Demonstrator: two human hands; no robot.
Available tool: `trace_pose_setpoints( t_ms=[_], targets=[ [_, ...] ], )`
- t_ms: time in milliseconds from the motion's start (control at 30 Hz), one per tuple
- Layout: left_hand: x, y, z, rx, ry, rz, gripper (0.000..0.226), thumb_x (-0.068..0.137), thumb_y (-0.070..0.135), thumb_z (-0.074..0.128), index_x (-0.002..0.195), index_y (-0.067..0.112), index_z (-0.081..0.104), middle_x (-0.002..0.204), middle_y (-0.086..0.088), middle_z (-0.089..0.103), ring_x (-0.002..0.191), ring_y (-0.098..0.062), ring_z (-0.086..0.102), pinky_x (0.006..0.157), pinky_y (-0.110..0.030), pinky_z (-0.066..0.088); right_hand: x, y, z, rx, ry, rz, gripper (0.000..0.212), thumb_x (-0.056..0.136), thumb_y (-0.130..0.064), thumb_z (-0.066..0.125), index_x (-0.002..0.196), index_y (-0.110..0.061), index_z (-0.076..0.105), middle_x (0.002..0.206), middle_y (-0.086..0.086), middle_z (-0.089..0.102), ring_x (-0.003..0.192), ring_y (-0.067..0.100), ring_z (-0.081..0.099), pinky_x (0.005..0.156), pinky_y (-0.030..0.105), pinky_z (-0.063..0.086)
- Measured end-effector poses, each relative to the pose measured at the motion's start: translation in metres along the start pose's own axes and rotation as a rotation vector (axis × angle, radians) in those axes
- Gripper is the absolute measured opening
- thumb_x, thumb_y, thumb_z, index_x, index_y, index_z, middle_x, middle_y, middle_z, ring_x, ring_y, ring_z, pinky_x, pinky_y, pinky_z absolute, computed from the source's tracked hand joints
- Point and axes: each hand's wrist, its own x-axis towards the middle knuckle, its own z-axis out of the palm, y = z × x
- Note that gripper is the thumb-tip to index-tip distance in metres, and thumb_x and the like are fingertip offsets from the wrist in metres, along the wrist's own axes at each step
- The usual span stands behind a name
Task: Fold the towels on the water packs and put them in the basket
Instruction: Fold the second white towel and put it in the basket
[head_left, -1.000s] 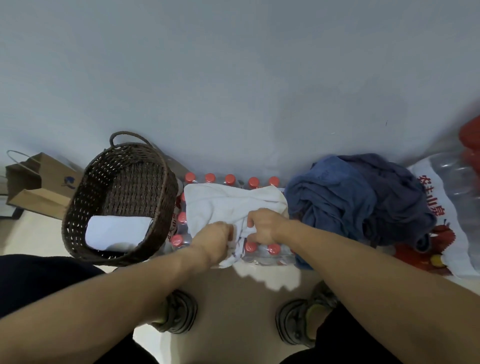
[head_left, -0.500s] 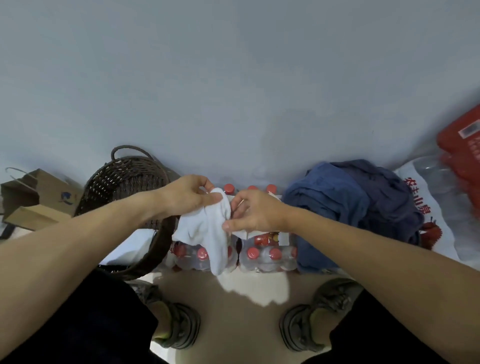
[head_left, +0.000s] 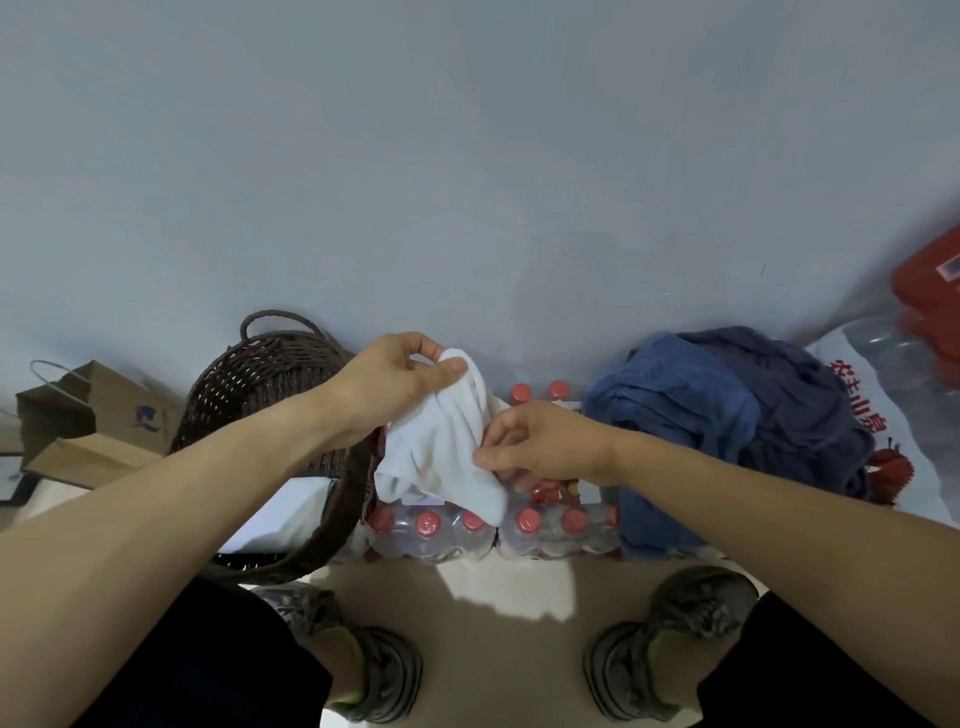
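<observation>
White towel (head_left: 441, 447) lifted; left hand (head_left: 387, 387) pinches top, right hand (head_left: 540, 447) pinches edge.

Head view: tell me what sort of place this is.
Probably a storeroom corner or a spare corner of a home: shrink-wrapped water packs stacked on the floor against a bare wall, a wicker basket, and a paper bag.

Basket (head_left: 270, 384) mouth's open up top — blue pile (head_left: 727, 415) hogs the right, wall (head_left: 467, 182) blocks right behind the water packs (head_left: 545, 530).
</observation>
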Motion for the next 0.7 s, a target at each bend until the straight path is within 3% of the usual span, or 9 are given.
trace_pose_setpoints(
  t_ms=[100,200,333,433,500,567,700],
  targets=[
    [0.001,0.001,-0.002,-0.071,0.01,-0.025,0.032,0.09,0.024,0.068,0.109,-0.001,0.06,0.109,-0.03,0.067,0.091,-0.034,0.066,0.093,-0.054,0.051,0.001,0.0,-0.002,0.094,-0.014,0.012,0.021,0.086,-0.029,0.075,0.098,-0.012,0.071,0.102,0.012,0.071,0.084,0.011,0.071,0.074,0.029,0.061],
    [0.003,-0.001,-0.004,-0.115,0.035,-0.035,0.025,0.09,0.023,0.069,0.103,0.003,0.061,0.105,-0.027,0.069,0.089,-0.032,0.067,0.091,-0.053,0.052,0.001,-0.003,-0.003,0.247,-0.054,0.001,0.033,0.085,-0.032,0.076,0.111,-0.011,0.07,0.111,0.011,0.072,0.101,0.02,0.071,0.088,0.035,0.058],
    [0.01,-0.004,-0.001,-0.197,0.071,-0.032,0.018,0.089,0.024,0.071,0.096,0.009,0.062,0.098,-0.021,0.07,0.086,-0.031,0.069,0.086,-0.05,0.055,0.004,-0.006,0.004,0.302,0.025,-0.041,0.03,0.086,-0.027,0.076,0.111,-0.013,0.067,0.101,0.008,0.076,0.096,0.021,0.073,0.091,0.036,0.057],
    [0.014,-0.007,0.001,-0.158,0.078,-0.022,0.019,0.088,0.026,0.071,0.095,0.011,0.062,0.097,-0.017,0.071,0.083,-0.028,0.07,0.079,-0.042,0.057,0.001,-0.009,-0.004,0.191,0.074,-0.035,0.026,0.088,-0.03,0.071,0.099,-0.006,0.069,0.091,0.005,0.071,0.083,0.014,0.067,0.087,0.032,0.058],
    [0.016,-0.01,0.0,-0.062,0.122,-0.023,0.022,0.087,0.029,0.072,0.095,0.011,0.063,0.092,-0.012,0.073,0.077,-0.023,0.069,0.076,-0.039,0.056,-0.005,-0.014,-0.015,-0.04,0.062,-0.032,0.032,0.089,-0.04,0.067,0.085,-0.009,0.063,0.077,-0.003,0.061,0.068,0.007,0.057,0.069,0.024,0.054],
    [0.018,-0.014,0.0,0.065,0.165,-0.019,0.025,0.086,0.032,0.073,0.093,0.01,0.063,0.084,-0.006,0.072,0.068,-0.017,0.066,0.067,-0.032,0.054,-0.012,-0.017,-0.025,-0.296,0.054,-0.024,0.04,0.089,-0.053,0.062,0.077,-0.015,0.058,0.069,-0.006,0.051,0.06,0.009,0.047,0.06,0.025,0.043],
    [0.018,-0.016,-0.001,0.406,0.138,-0.034,0.027,0.087,0.038,0.068,0.09,0.012,0.061,0.085,-0.002,0.071,0.076,-0.019,0.065,0.063,-0.027,0.048,-0.023,-0.023,-0.042,-0.332,0.017,0.003,0.051,0.089,-0.06,0.058,0.085,-0.009,0.065,0.078,-0.002,0.062,0.068,0.011,0.056,0.065,0.027,0.046]
  ],
)
